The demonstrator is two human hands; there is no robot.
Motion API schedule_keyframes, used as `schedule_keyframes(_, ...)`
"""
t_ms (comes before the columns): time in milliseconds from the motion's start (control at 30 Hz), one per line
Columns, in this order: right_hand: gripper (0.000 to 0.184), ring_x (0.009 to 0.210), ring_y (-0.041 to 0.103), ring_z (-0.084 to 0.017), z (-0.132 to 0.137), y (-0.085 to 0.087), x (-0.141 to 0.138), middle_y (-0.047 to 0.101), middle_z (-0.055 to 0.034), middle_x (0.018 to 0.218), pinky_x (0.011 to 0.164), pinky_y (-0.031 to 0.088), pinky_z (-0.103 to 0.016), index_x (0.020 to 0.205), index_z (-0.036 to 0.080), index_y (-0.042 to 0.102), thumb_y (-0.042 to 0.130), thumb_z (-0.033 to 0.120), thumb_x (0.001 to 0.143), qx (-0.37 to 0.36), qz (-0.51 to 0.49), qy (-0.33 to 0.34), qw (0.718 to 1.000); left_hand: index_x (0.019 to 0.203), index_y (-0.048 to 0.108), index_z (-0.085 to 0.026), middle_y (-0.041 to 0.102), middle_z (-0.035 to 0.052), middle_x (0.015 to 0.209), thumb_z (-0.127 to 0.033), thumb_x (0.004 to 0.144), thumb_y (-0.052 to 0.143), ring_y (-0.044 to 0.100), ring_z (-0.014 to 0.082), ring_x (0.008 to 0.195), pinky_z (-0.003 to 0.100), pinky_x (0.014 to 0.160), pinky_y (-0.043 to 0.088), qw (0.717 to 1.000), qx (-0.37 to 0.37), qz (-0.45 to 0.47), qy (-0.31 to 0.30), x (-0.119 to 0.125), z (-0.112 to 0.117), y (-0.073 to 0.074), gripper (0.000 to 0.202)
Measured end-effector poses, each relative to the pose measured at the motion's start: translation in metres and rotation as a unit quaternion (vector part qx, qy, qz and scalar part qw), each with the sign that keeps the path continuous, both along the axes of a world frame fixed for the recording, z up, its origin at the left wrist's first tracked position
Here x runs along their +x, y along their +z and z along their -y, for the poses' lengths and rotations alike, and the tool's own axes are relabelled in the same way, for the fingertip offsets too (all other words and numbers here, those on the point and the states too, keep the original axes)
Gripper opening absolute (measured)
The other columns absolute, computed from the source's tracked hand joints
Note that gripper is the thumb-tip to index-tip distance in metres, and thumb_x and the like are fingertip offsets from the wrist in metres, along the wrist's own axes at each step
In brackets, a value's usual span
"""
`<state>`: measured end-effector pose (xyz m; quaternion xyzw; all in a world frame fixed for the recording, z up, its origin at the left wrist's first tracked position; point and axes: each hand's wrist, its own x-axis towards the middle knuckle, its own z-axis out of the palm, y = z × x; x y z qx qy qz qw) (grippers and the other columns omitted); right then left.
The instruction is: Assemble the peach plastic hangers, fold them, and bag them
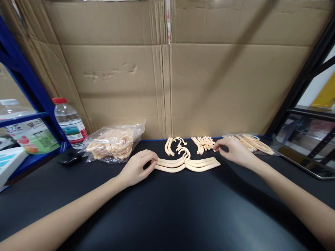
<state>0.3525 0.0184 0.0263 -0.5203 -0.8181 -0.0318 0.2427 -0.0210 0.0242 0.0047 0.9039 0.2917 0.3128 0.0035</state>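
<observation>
In the middle of the black table, several cream plastic clothes hangers [200,168] with curved arms and hooks lie in a small stack. My left hand [137,167] is closed at their left ends, thumb and fingers pinched about the tips. Behind the stack are loose hanger arms [169,146], a loose hook [180,140] and another group of arms [198,145]. A heap of small hooks [207,142] lies to their right. Beside this heap is my right hand [232,150], its fingers curled and thumb near the index fingertip; what they hold, if anything, is too small to make out.
A clear bag of cream parts [112,143] sits at the left, near a red-capped bottle [69,122] and a black object [69,157]. Another bag with long parts [252,143] lies at the right. Cardboard [117,87] stands behind; a blue frame [23,66] is at left.
</observation>
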Motion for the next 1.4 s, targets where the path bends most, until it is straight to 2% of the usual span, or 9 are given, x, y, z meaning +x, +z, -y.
schedule_keyframes(367, 0.021, 0.078, 0.063, -0.022, -0.001, -0.001, 0.002, 0.07, -0.0034, 0.08, 0.073, 0.048, -0.034, 0.076, 0.021, 0.066, 0.048, 0.012, 0.069, -0.003, -0.001, -0.004, 1.0, 0.091, 0.06, -0.018, 0.064, 0.007, 0.092, -0.02, 0.091, 0.046, 0.059, 0.0184, 0.086, 0.034, 0.078, 0.049, 1.0, 0.0, -0.004, 0.003, -0.002, -0.001, -0.002, 0.014)
schedule_keyframes(633, 0.019, 0.072, 0.063, -0.021, 0.003, 0.004, 0.0, 0.069, -0.0025, 0.075, 0.068, 0.046, -0.032, 0.071, 0.022, 0.064, 0.046, 0.015, 0.072, 0.013, -0.006, -0.043, 0.999, 0.091, 0.06, -0.019, 0.064, 0.0066, 0.092, -0.02, 0.091, 0.046, 0.06, 0.0186, 0.086, 0.034, 0.078, 0.049, 1.0, 0.0, -0.007, 0.003, -0.002, -0.001, -0.002, 0.014)
schedule_keyframes(1000, 0.022, 0.076, 0.061, -0.022, -0.001, -0.002, -0.001, 0.069, -0.0049, 0.077, 0.072, 0.045, -0.035, 0.077, 0.021, 0.066, 0.046, 0.011, 0.075, 0.018, -0.002, -0.004, 1.0, 0.091, 0.06, -0.018, 0.064, 0.0058, 0.092, -0.018, 0.09, 0.047, 0.059, 0.0182, 0.086, 0.033, 0.079, 0.048, 1.0, -0.002, -0.01, 0.006, -0.002, -0.001, -0.002, 0.012)
schedule_keyframes(1400, 0.02, 0.078, 0.06, -0.022, -0.003, -0.007, 0.004, 0.065, -0.0042, 0.076, 0.073, 0.048, -0.035, 0.077, 0.022, 0.067, 0.051, 0.011, 0.074, 0.053, -0.013, -0.006, 0.998, 0.091, 0.06, -0.018, 0.064, 0.0057, 0.091, -0.018, 0.091, 0.047, 0.058, 0.0178, 0.085, 0.033, 0.078, 0.047, 1.0, 0.002, -0.009, 0.003, -0.002, -0.001, -0.003, 0.013)
